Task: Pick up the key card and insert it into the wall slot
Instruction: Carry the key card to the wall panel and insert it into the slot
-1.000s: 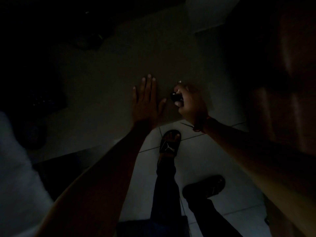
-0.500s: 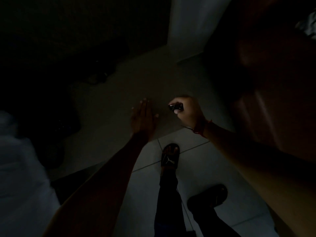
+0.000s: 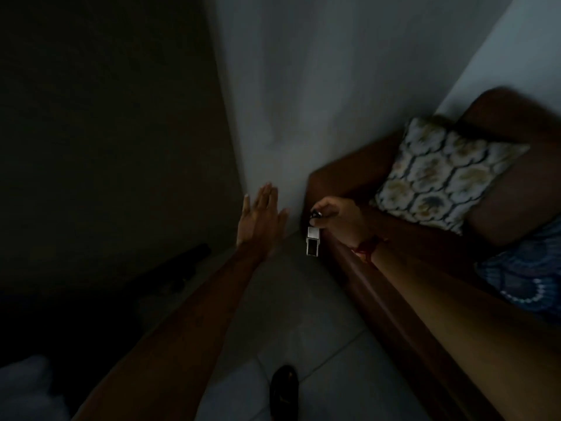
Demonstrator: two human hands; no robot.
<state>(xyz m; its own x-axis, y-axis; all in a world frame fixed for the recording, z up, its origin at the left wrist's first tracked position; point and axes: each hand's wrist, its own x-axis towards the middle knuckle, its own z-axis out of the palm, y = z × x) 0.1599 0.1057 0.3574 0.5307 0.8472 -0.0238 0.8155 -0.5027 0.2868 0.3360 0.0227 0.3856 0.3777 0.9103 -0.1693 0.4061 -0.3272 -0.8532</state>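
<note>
Pinching a ring, right hand (image 3: 337, 217) is dangling the key card (image 3: 313, 245) near the sofa (image 3: 349, 174); left hand (image 3: 261, 221) is hanging flat, fingers apart.

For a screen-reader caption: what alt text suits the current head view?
In a dim room, the right hand pinches a ring from which a small key card dangles, while the left hand is held open and flat toward the grey wall. A brown sofa with a patterned cushion is at right.

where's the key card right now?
Head view, centre-right: the key card hangs below the right hand, which pinches the dark piece at its top, just left of the sofa arm. The open left hand is apart, to its left.
</note>
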